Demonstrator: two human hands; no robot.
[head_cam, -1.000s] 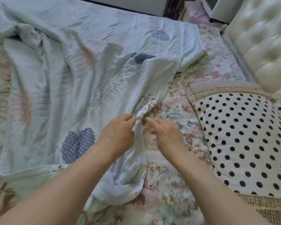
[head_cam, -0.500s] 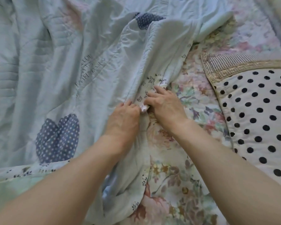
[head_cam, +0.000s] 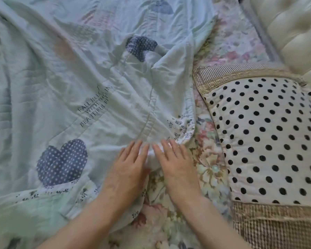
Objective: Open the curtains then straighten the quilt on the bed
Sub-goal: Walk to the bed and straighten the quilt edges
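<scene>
The pale green quilt (head_cam: 90,83), with blue dotted hearts and printed text, lies rumpled across the left and middle of the bed. Its floral-trimmed edge (head_cam: 182,126) curls over near the middle. My left hand (head_cam: 129,168) lies flat, palm down, on that edge with its fingers stretched out. My right hand (head_cam: 176,164) rests flat beside it, partly on the quilt edge and partly on the floral sheet. A small fold of white fabric bunches between the two hands. My thumbs are hidden. No curtains are in view.
A polka-dot pillow (head_cam: 269,141) with a woven beige border lies to the right. The floral bed sheet (head_cam: 169,212) shows below and beside the quilt. A cream tufted headboard (head_cam: 294,33) stands at the upper right.
My hands let go of the pinched quilt edge and now lie flat on it. The folded-over flap has been spread to the right, toward the pillow.
</scene>
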